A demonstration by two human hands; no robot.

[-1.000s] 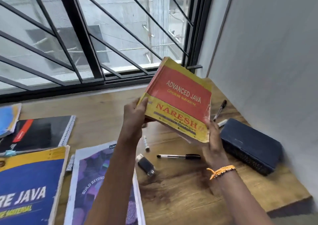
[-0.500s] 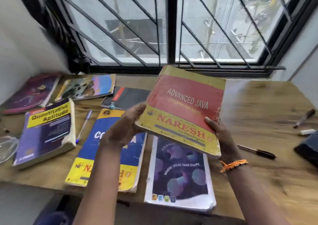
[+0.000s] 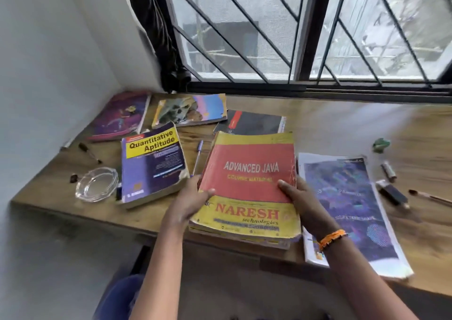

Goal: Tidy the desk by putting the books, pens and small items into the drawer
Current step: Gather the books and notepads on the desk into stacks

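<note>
The red and yellow Advanced Java book (image 3: 249, 173) lies on top of another book at the desk's front edge. My left hand (image 3: 193, 202) grips its left edge, thumb on the cover. My right hand (image 3: 300, 202) holds its right edge, an orange band on the wrist. The Quantitative Aptitude book (image 3: 151, 165) lies to the left, a purple-covered book (image 3: 347, 207) to the right. A blue pen (image 3: 197, 155) lies between the two left books. No drawer is in view.
Wooden desk (image 3: 330, 124) under a barred window. A glass ashtray (image 3: 96, 184) sits front left. Three more books (image 3: 190, 110) lie at the back left. A marker (image 3: 392, 193), a pen (image 3: 430, 197) and a green scrap (image 3: 381, 144) lie right.
I have carried the Advanced Java book left and lowered it from mid-air onto the blue and yellow book. The view swung left and down.
</note>
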